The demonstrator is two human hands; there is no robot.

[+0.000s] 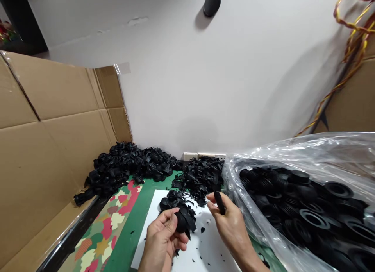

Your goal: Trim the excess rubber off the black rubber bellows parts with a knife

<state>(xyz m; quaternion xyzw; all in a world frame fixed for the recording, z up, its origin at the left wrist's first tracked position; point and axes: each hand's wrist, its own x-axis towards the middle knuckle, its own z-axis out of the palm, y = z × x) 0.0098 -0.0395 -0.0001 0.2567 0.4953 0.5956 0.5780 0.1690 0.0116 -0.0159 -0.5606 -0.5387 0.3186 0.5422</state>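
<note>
L hand [164, 235] pinching black ribbed part [182, 221] above white sheet [215, 246]; R hand [231, 223] part-curled, slim blk item [219, 203] at fingers (held/worn: can't tell). Bagged parts [315, 219] R of R hand.

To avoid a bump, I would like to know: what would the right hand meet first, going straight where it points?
The right hand would probably meet the heap of black scraps first, though depth is unclear.
</note>
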